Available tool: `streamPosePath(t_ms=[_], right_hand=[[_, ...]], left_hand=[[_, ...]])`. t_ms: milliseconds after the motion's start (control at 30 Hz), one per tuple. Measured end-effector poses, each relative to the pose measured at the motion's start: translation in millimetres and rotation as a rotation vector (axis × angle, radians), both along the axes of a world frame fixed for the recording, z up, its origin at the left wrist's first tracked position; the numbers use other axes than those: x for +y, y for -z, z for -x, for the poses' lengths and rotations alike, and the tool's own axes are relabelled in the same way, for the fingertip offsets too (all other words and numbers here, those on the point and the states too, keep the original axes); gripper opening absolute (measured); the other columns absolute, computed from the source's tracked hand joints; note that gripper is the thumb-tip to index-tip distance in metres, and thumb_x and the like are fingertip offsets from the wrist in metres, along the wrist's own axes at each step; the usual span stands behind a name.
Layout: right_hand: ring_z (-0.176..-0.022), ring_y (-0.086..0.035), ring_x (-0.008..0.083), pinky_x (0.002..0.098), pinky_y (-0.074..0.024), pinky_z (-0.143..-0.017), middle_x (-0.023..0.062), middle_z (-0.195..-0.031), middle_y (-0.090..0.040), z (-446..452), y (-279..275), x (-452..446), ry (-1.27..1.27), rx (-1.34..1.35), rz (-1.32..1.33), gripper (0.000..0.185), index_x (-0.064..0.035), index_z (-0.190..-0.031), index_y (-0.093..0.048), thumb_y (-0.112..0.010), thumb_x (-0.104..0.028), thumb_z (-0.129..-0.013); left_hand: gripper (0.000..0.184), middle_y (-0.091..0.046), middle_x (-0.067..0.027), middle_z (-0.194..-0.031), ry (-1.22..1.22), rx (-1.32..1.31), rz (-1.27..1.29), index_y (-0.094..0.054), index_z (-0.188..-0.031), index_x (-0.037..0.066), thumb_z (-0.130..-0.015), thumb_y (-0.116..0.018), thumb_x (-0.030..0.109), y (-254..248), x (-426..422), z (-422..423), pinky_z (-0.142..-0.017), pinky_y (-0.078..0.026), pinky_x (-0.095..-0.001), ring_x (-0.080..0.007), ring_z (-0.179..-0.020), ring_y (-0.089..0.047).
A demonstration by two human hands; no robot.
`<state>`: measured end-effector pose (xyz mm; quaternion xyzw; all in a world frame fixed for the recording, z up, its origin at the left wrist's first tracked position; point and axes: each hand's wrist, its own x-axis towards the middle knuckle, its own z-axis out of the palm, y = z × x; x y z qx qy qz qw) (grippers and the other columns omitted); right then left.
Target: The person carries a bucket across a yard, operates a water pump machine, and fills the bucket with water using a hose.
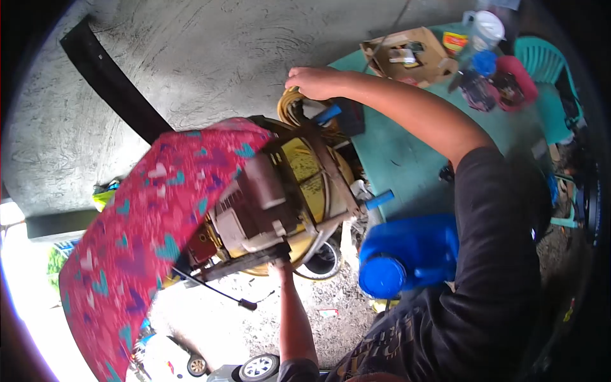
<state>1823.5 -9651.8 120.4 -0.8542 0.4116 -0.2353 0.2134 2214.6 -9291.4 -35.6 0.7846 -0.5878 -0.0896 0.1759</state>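
My right hand [315, 83] is closed on a coil of yellow hose [291, 107] at the top of a machine. The machine [254, 197] has a motor, a brown metal frame and rounded yellow parts. Lower down, my left hand [278, 267] reaches up to a dark bar [254, 258] on the machine's near side, its fingers mostly hidden there. Draped over the machine's left side is a pink cloth [140, 216] with a heart pattern. A black cable end [248, 304] hangs below. Blue-ended handles [380, 200] jut out on the right.
Right of the machine stands a green table [407, 165] with a cardboard box [414, 54], a pitcher [487, 28] and a pink basin [517, 83]. A blue jerrycan [410, 254] is close to my body. A green plastic chair [541, 60] stands behind the table. Cars are at the bottom left.
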Motion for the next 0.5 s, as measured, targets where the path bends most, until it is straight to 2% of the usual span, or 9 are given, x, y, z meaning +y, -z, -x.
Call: streamPosePath(t_ms=[33,100,133,167,200,233,300,367,500], right_hand=[[-0.112,-0.047,0.0296,0.0371,-0.0396,-0.092,0.0122,-0.118,-0.048,5.4,-4.4,17.8,-0.030,-0.011,-0.002,0.029,-0.0051,-0.110,-0.056,-0.048,-0.004,-0.083],[-0.112,-0.047,0.0291,0.0359,-0.0392,-0.093,0.0121,-0.120,-0.048,22.0,-39.8,85.7,-0.033,-0.050,0.007,0.029,-0.0044,-0.113,-0.055,-0.048,-0.006,-0.085],[-0.112,-0.048,0.0289,0.0352,-0.0390,-0.093,0.0120,-0.122,-0.047,27.1,-58.2,122.8,-0.054,-0.074,0.011,0.029,-0.0040,-0.114,-0.055,-0.049,-0.006,-0.085],[-0.111,-0.048,0.0264,0.0338,-0.0399,-0.093,0.0112,-0.123,-0.047,31.0,-65.7,157.5,-0.069,-0.107,0.065,0.030,-0.0041,-0.115,-0.054,-0.049,-0.005,-0.086],[-0.111,-0.049,0.0240,0.0323,-0.0407,-0.092,0.0104,-0.124,-0.047,31.9,-72.5,191.2,-0.099,-0.147,0.117,0.031,-0.0041,-0.117,-0.054,-0.050,-0.004,-0.086],[-0.108,-0.051,0.0220,0.0306,-0.0425,-0.088,0.0101,-0.122,-0.049,29.9,-88.8,233.7,-0.065,-0.245,-0.017,0.028,-0.0037,-0.113,-0.055,-0.052,-0.005,-0.086],[-0.105,-0.053,0.0186,0.0281,-0.0448,-0.084,0.0093,-0.119,-0.051,19.3,-113.4,329.6,-0.032,-0.345,-0.155,0.024,-0.0029,-0.110,-0.057,-0.053,-0.005,-0.086],[-0.106,-0.052,0.0177,0.0284,-0.0457,-0.082,0.0088,-0.120,-0.051,2.7,-132.1,409.9,-0.048,-0.377,-0.153,0.024,-0.0028,-0.110,-0.057,-0.054,-0.004,-0.086],[-0.101,-0.055,0.0181,0.0297,-0.0465,-0.081,0.0082,-0.117,-0.053,-58.6,-93.9,529.8,-0.026,-0.512,-0.363,0.026,-0.0036,-0.112,-0.056,-0.055,-0.004,-0.086]], left_hand=[[0.033,-0.064,-0.0117,-0.085,-0.322,-0.025,-0.219,-0.062,-0.094,0.005,-0.086,-0.048,0.035,2.4,3.0,-5.4,-0.067,-0.044,-0.0374,-0.0274,-0.080,-0.060],[0.056,-0.062,-0.0242,-0.097,-0.292,0.090,-0.168,-0.057,-0.113,0.001,-0.082,-0.051,0.048,-2.9,4.0,-10.5,-0.077,-0.047,-0.0450,-0.0381,-0.089,-0.060],[0.052,-0.060,-0.0266,-0.103,-0.246,0.155,-0.116,-0.054,-0.120,0.004,-0.083,-0.052,0.041,-26.2,2.8,4.0,-0.076,-0.047,-0.0456,-0.0366,-0.090,-0.061],[0.046,-0.060,-0.0264,-0.102,-0.263,0.195,-0.100,-0.049,-0.126,0.008,-0.084,-0.049,0.028,-13.3,15.0,-8.8,-0.075,-0.047,-0.0462,-0.0372,-0.088,-0.061],[0.049,-0.061,-0.0253,-0.098,-0.299,0.099,-0.143,-0.046,-0.128,0.011,-0.081,-0.046,0.021,-38.2,25.3,8.0,-0.075,-0.046,-0.0466,-0.0391,-0.085,-0.060],[0.053,-0.062,-0.0241,-0.095,-0.334,0.006,-0.189,-0.043,-0.131,0.013,-0.078,-0.043,0.014,-64.4,35.7,25.8,-0.074,-0.046,-0.0470,-0.0409,-0.082,-0.060],[0.055,-0.061,-0.0274,-0.086,-0.217,0.094,0.024,-0.040,-0.132,0.012,-0.077,-0.044,0.015,-63.7,66.0,21.4,-0.075,-0.045,-0.0500,-0.0436,-0.080,-0.059],[0.053,-0.061,-0.0273,-0.083,-0.252,0.111,-0.038,-0.042,-0.130,0.009,-0.077,-0.044,0.015,-71.2,89.6,24.4,-0.074,-0.044,-0.0506,-0.0425,-0.079,-0.059],[0.054,-0.061,-0.0269,-0.086,-0.199,0.335,0.003,-0.041,-0.129,0.002,-0.075,-0.045,0.014,-65.8,135.2,22.6,-0.074,-0.046,-0.0504,-0.0417,-0.080,-0.059]])
